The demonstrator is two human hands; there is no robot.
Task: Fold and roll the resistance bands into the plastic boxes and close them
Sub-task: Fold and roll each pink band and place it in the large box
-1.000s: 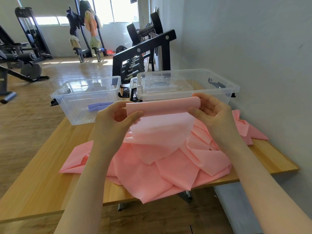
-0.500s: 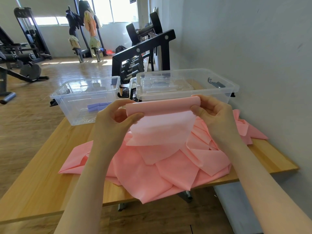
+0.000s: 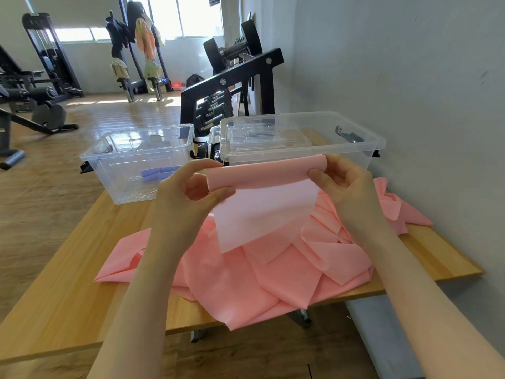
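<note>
Two bare hands hold up a long, thin pink stretchy band above a wooden table. The left hand pinches the left end of a small roll at the top of the band, thumb in front and fingers curled behind. The right hand grips the right end of the roll the same way. A flat, pale piece of the band hangs down from the roll between the hands. The rest of the band lies in a big crumpled heap on the near part of the table, and some of it hangs over the near edge.

On the far side of the table stand two clear plastic boxes. The open clear box on the left has small purple rolls inside. The clear box on the right has a clear lid on top.
</note>
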